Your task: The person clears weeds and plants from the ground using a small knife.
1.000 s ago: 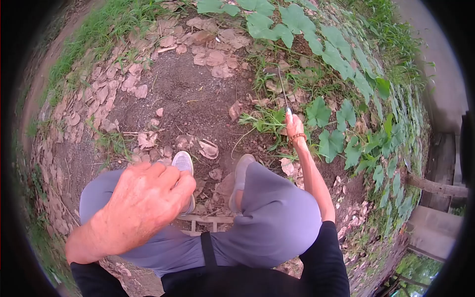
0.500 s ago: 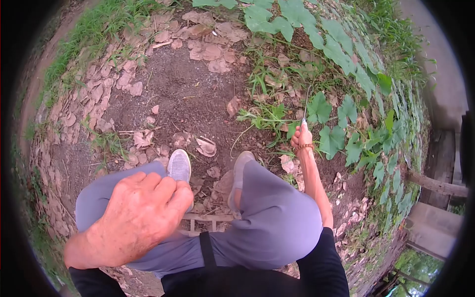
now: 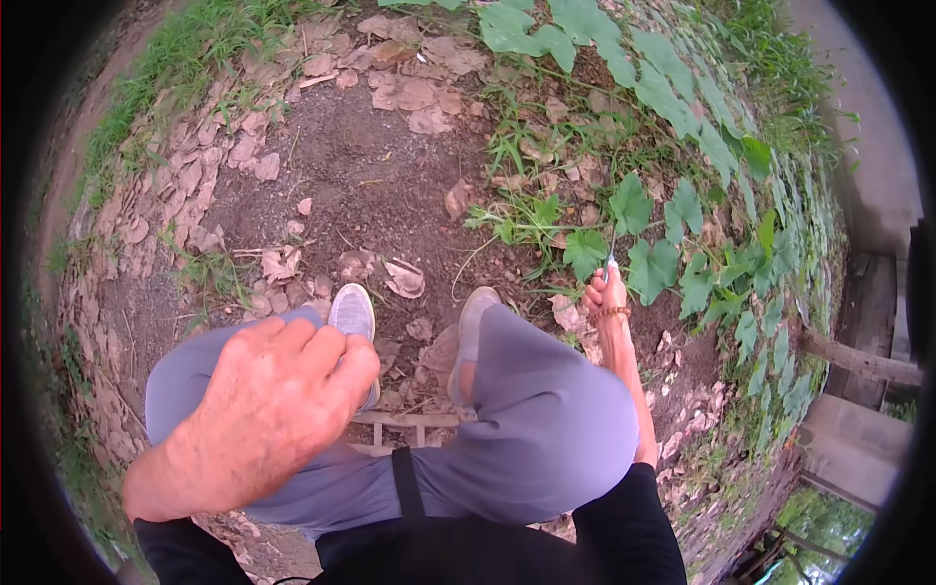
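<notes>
My left hand (image 3: 273, 400) is raised over my left knee, its back toward me and its fingers curled closed. Whatever may be inside those fingers is hidden. Farther out on the right, my right hand (image 3: 606, 291) grips a thin metal tool (image 3: 612, 255) by its pale handle end. The slim shaft or blade points away from me among broad green leaves (image 3: 652, 269); its exact kind is too small to make out. A trailing green vine shoot (image 3: 517, 226) lies on the soil just beyond and left of that hand. A beaded bracelet (image 3: 612, 312) circles my right wrist.
Bare dark soil (image 3: 361, 185) lies ahead of my shoes, ringed by dry fallen leaves (image 3: 175, 190). Leafy vines (image 3: 702, 136) spread along the right. A wooden pole (image 3: 863, 359) and concrete slab (image 3: 848, 444) stand at the far right. A low slatted stool (image 3: 409, 420) shows between my legs.
My right hand has drawn back slightly toward me and to the right with the tool. A leaf beside it shows more fully. The left hand has hardly moved.
</notes>
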Available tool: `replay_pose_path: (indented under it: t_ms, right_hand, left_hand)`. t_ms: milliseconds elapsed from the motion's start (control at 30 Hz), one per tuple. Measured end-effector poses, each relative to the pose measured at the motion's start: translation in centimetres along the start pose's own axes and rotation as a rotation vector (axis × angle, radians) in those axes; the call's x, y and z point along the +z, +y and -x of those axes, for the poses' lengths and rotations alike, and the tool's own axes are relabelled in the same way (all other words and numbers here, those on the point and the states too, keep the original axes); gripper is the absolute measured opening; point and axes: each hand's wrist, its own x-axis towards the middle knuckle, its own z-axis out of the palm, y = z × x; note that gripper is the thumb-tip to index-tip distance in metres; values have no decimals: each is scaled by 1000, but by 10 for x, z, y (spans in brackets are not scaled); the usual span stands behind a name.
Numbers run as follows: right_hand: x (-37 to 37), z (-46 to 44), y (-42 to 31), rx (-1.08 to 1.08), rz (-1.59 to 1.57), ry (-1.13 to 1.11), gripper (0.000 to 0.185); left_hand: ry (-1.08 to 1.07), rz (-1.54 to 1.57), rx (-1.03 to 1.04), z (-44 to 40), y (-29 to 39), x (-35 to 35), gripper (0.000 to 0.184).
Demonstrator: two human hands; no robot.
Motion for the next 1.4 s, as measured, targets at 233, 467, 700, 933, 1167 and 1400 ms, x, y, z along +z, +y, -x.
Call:
replay_pose_path:
  t_ms: [233, 467, 700, 933, 1167, 1400]
  right_hand:
    - [19, -19, -1, -45, 187, 40, 36]
    - [13, -21, 44, -111, 410, 11, 39]
    - [-12, -40, 76, -369, 674, 36, 42]
    - [-4, -3, 54, -176, 373, -34, 41]
    - [10, -41, 26, -226, 309, 60, 43]
    - [-9, -85, 36, -582, 922, 296, 47]
  left_hand:
    - [-63, 20, -39, -3, 2, -1, 22]
    - [-57, 26, -47, -2, 2, -1, 22]
    - [-12, 1, -7, -1, 2, 0, 23]
    - [-19, 12, -7, 0, 3, 0, 23]
    - [-18, 9, -21, 0, 1, 1, 24]
    - [-35, 0, -29, -1, 1, 1, 24]
